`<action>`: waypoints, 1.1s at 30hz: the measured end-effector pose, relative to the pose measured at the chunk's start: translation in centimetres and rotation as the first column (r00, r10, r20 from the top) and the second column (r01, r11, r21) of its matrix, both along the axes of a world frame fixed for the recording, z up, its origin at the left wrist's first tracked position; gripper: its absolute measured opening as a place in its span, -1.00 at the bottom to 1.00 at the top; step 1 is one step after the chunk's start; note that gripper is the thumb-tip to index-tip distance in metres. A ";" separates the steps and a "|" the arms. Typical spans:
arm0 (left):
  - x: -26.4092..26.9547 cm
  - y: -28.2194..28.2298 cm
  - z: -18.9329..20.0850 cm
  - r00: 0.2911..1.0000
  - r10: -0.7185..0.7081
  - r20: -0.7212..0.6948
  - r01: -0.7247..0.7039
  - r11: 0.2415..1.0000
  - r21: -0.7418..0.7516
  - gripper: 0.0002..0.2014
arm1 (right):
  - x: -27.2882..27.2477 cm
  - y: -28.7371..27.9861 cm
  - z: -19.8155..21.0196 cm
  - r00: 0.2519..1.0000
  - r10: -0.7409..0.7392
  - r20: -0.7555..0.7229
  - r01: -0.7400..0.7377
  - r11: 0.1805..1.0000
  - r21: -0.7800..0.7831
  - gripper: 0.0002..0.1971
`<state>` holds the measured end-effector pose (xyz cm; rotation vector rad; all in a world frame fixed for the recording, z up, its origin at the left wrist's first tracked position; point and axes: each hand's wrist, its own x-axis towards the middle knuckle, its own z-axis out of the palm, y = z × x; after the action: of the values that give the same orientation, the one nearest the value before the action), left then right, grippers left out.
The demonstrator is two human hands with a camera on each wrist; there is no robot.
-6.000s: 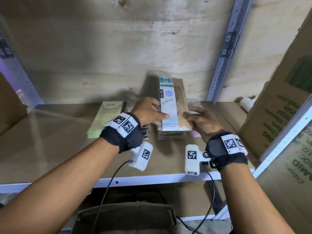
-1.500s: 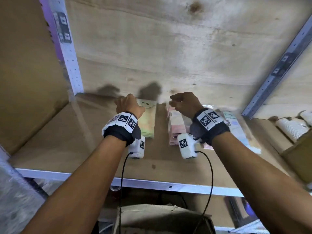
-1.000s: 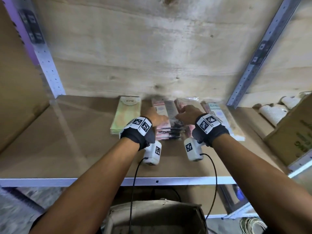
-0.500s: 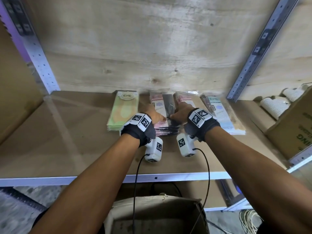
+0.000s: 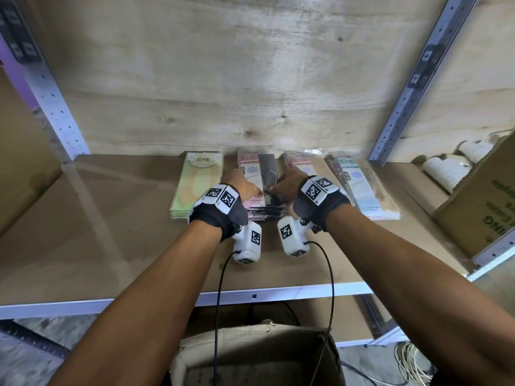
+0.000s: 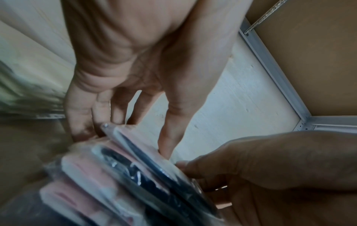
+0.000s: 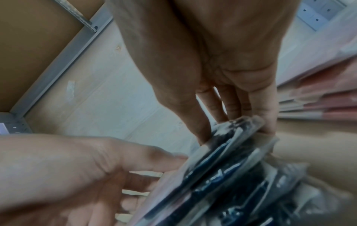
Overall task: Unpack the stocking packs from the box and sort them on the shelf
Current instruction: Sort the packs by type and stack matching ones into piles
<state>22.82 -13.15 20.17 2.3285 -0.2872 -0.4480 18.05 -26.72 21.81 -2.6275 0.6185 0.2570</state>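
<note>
The left hand (image 5: 242,185) grips the left edge of the pink-and-black stack (image 5: 257,174), thumb on top and fingers down its side. The right hand (image 5: 285,185) clamps the opposite edge the same way, the two hands almost touching. The step looks like squaring this pile. To do it well, press both sides inward evenly and tap the slippery wrappers back toward the shelf (image 5: 111,218) wall. Left of the left hand lies the green stack (image 5: 195,188); right of the right hand, the second pink stack (image 5: 301,162), then the blue stack (image 5: 359,188). Below sits the box (image 5: 250,355).
</note>
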 end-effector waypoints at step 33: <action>-6.4 -13.7 1.5 0.982 -0.127 0.140 0.116 0.990 0.083 -0.50 | -7.9 -14.1 -1.5 0.905 -0.297 0.306 0.223 0.941 0.255 -0.70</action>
<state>16.47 -26.87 21.65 2.4295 -0.4930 -0.3539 10.13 -40.80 20.27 -2.2727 0.7637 -0.2016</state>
